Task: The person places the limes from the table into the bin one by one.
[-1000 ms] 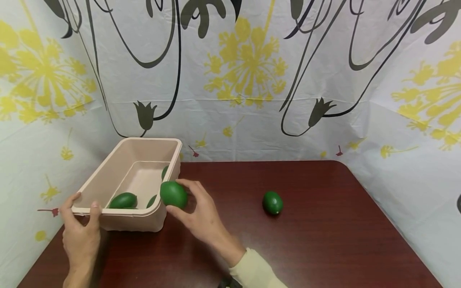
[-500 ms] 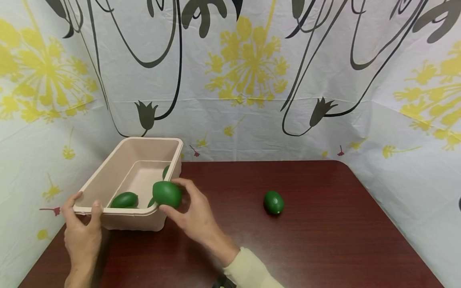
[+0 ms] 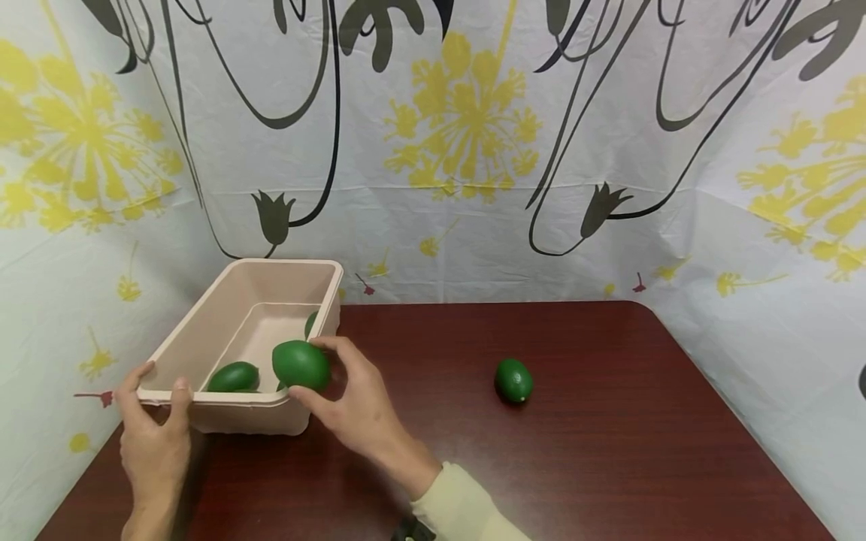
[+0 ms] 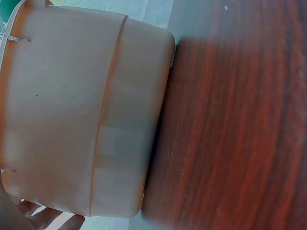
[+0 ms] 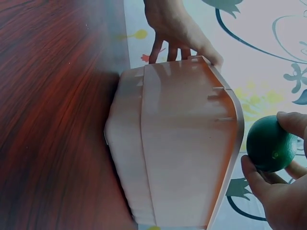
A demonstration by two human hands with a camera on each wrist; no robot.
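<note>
A beige plastic bin stands at the left of the dark wood table. My left hand grips its near left corner, thumb over the front rim and fingers round the side. My right hand pinches a green lime between thumb and fingers above the bin's near right corner; in the right wrist view this lime is just above the rim. Inside the bin lie a second lime at the front and another, partly hidden by the right wall. The held lime mostly covers one more green piece.
One lime lies on the table to the right of the bin. Behind and at both sides hangs a white cloth with yellow and grey plant prints.
My right hand has carried its lime leftward, from beside the bin's right rim to over the near right corner. The left hand keeps its grip and the bin stays put.
</note>
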